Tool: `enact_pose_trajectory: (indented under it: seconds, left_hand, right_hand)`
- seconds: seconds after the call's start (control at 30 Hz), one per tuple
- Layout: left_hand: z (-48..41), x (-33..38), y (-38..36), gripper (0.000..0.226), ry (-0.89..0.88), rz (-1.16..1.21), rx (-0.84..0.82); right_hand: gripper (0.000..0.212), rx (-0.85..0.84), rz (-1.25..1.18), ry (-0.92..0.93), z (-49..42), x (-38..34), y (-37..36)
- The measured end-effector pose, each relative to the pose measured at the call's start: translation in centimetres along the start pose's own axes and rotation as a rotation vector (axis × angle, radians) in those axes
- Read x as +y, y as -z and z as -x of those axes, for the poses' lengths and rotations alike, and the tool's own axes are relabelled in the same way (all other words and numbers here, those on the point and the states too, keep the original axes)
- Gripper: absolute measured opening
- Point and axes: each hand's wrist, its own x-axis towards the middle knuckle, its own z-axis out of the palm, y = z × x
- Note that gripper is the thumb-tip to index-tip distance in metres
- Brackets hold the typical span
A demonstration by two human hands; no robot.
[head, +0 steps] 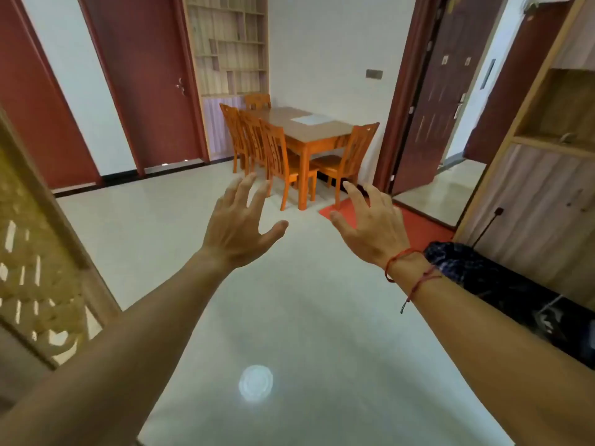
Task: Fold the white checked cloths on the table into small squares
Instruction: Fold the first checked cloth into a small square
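A golden carved lattice screen (29, 268) stands at the far left edge, close to the camera. Beyond it, a dark red wooden door (151, 91) is set in a white wall. Just to its right is a tall light wooden shelving unit (231, 43).

The person's left hand (238, 226) is raised in the air over a glossy pale tiled floor (161, 220). Its back faces the camera, its fingers are spread wide, and it holds nothing. Low between the two bare forearms, a round patch of reflected light (256, 383) shines on the floor.

Across the room, between and beyond the hands, stands an orange wooden dining table (322, 136) with matching orange wooden chairs (277, 156) drawn up around it. A flat white cloth (310, 119) lies on the table top (too far off to make out any checks), well apart from both hands.

The right hand (373, 226) is raised beside the left. Its fingers are splayed and slightly bent, and it grips nothing. A thin red string bracelet (405, 268) circles its wrist.

Past that hand, a red floor mat (418, 226) lies near the foot of the table, in front of an open dark brown door (441, 101). At the right, a dark marbled surface (502, 284) runs along the front of a light wooden cabinet (547, 156).
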Motion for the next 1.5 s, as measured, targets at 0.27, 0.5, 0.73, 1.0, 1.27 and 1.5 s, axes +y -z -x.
enact_pose_trajectory:
  seconds: [0.27, 0.5, 0.73, 1.0, 1.27, 1.5]
  left_hand:
    - [-4.5, -6.7, -8.3, 0.082, 0.038, -0.022, -0.079]
    - [-11.0, -13.8, -14.6, 0.085, 0.069, 0.010, -0.165]
    - [-17.3, -18.2, -19.9, 0.086, 0.084, 0.028, -0.211]
    - [-24.7, -22.1, -27.4, 0.086, 0.084, 0.027, -0.212]
    - [-36.7, -25.4, -35.7, 0.084, 0.108, 0.003, -0.240]
    - [-44.7, -29.1, -42.2, 0.083, 0.135, 0.005, -0.242]
  right_hand:
    - [0.061, -0.054, 0.060, -0.011, -7.2, 0.8, -9.6]
    - [0.060, -0.107, 0.048, -0.038, -15.7, -0.5, -17.2]
    - [0.060, -0.156, 0.065, -0.094, -22.9, 0.9, -22.6]
    - [0.060, -0.153, 0.079, -0.071, -31.9, 4.5, -29.5]
    - [0.061, -0.174, 0.053, -0.047, -44.1, 9.5, -36.7]
    - [0.057, -0.206, 0.019, -0.036, -53.7, 11.9, -42.5]
